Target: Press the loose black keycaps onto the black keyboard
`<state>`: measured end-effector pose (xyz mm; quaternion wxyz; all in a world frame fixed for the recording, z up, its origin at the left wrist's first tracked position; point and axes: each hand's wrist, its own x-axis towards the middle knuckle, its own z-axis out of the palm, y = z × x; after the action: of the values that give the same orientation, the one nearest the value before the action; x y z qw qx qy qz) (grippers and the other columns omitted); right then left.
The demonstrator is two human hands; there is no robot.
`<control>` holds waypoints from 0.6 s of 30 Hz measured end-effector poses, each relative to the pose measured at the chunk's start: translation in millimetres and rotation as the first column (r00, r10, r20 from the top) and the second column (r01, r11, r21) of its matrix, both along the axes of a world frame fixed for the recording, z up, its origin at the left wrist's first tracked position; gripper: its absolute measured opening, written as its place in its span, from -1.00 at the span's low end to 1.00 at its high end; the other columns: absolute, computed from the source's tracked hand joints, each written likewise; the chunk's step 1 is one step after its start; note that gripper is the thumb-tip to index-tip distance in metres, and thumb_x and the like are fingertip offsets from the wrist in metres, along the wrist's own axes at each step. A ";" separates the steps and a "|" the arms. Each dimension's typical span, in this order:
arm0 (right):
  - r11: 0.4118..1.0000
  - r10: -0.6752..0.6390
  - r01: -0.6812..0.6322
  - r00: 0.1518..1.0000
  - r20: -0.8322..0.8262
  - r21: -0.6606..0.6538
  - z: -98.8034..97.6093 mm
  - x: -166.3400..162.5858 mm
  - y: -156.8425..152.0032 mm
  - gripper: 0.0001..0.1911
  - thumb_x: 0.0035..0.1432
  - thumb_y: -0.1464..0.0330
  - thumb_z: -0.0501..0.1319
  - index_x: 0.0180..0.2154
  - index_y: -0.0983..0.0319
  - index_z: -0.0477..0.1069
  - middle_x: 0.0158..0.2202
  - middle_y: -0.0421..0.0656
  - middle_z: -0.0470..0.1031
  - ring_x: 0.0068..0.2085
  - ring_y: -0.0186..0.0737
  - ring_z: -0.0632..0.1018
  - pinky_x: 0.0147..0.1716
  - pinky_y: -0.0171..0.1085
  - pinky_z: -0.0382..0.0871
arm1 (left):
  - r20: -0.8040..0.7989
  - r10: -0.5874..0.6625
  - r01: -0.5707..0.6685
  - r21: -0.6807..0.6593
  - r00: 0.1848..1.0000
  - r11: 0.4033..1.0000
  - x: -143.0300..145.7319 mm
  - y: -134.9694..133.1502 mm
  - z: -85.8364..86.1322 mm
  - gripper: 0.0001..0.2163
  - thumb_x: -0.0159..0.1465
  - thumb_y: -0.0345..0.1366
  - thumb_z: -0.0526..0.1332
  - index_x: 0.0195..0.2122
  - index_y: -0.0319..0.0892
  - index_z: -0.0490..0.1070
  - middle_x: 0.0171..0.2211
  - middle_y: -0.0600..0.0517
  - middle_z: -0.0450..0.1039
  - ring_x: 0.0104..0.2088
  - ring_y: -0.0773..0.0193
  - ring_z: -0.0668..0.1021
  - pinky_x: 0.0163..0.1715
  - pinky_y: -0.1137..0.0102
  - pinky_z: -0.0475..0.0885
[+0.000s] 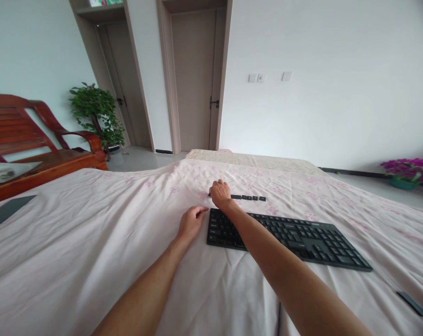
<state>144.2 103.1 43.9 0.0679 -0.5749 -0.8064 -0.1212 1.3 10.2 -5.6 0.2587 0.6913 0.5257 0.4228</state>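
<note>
A black keyboard (295,233) lies at a slant on the cloth, partly hidden under my right forearm. My right hand (220,192) is beyond its upper left corner, fingers curled down, with a small dark keycap (209,195) at the fingertips. Right of that hand, a longer black keycap (236,197) and several small square keycaps (255,198) lie in a row on the cloth. My left hand (190,221) rests beside the keyboard's left corner, its fingers loosely stretched and nothing visible between them.
A pale floral cloth (134,242) with folds covers the surface. A dark flat object (10,210) lies at the left edge, and another narrow black piece (412,303) at lower right. Farther off are a wooden bench (39,144), a potted plant (95,112) and purple flowers (410,170).
</note>
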 end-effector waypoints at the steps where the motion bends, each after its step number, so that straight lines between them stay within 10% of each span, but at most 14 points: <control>1: 1.000 0.008 -0.008 1.000 0.011 -0.001 0.2 -0.5 0.7 -0.72 0.19 0.49 0.07 -0.21 0.28 0.55 -0.08 0.08 0.45 0.00 -0.02 0.30 -0.10 -0.16 0.11 | -0.004 0.000 0.000 0.000 1.000 1.000 0.1 0.0 0.3 -0.74 0.21 -0.38 0.10 -0.14 -0.12 0.51 -0.11 0.02 0.53 -0.09 0.25 0.53 -0.01 0.37 0.38; 18: 0.990 0.132 -0.131 0.991 0.019 -0.046 24.1 1.8 -22.0 -0.75 0.19 0.40 0.14 -0.14 0.19 0.54 -0.16 -0.05 0.56 -0.06 -0.09 0.44 -0.12 -0.22 0.19 | -0.006 -0.006 0.006 -0.027 1.000 1.000 0.2 -2.0 0.1 -0.75 0.22 -0.33 0.10 -0.14 -0.15 0.50 -0.13 0.01 0.54 -0.13 0.24 0.54 -0.05 0.37 0.40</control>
<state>146.0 81.1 68.0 0.0542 -0.5204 -0.8457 -0.1049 1.5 8.3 -5.4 0.2675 0.6905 0.5302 0.4129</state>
